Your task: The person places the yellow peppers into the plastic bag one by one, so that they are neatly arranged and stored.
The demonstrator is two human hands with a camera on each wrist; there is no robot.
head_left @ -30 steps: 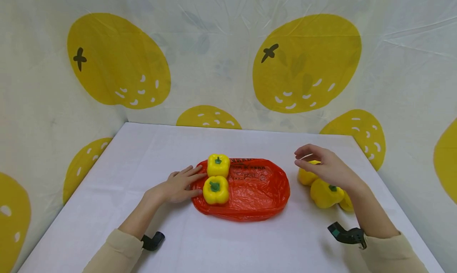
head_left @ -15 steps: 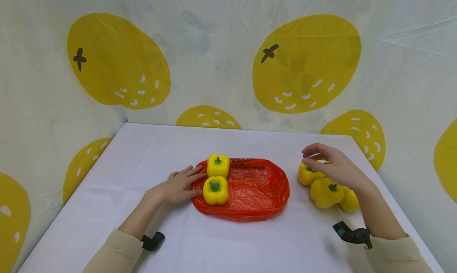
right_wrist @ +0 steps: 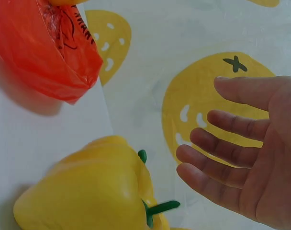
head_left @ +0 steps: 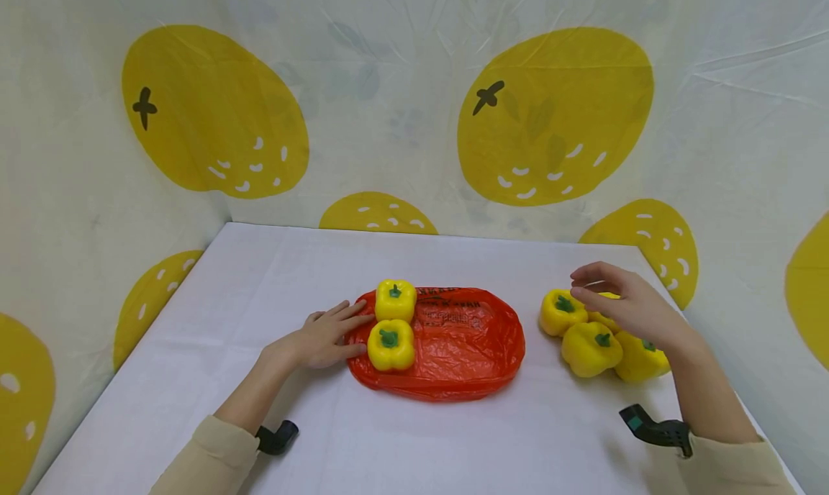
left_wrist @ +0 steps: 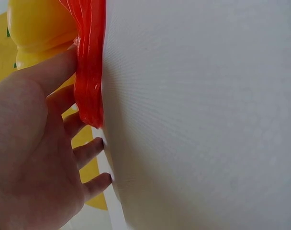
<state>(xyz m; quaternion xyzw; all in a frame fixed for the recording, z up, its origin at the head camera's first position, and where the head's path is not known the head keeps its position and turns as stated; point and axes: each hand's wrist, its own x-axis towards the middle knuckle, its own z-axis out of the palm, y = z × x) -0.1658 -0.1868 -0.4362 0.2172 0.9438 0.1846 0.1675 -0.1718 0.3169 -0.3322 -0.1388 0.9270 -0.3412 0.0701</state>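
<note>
A red plastic bag (head_left: pixel 463 358), oval and flat on top with dark printing, lies mid-table. Two yellow bell peppers stand on its left end, the front one (head_left: pixel 391 351) just before the back one (head_left: pixel 396 309). My left hand (head_left: pixel 327 337) rests at the bag's left edge with spread fingers; in the left wrist view its thumb and fingers touch the red plastic (left_wrist: pixel 90 72). Above a cluster of several yellow bell peppers (head_left: pixel 588 355) on the right hovers my right hand (head_left: pixel 631 304), fingers gently bent and holding nothing. In the right wrist view a pepper (right_wrist: pixel 97 182) sits below the fingers.
A white cloth (head_left: pixel 311 437) covers the table. Behind and beside it hang pale curtains (head_left: pixel 388 106) printed with big yellow fruit. Each wrist wears a black camera mount, the right one (head_left: pixel 657 430) hanging over the table's front right.
My right hand has moved to the right over the pepper cluster, uncovering more of the peppers. The left hand, the bag and its two peppers stay put.
</note>
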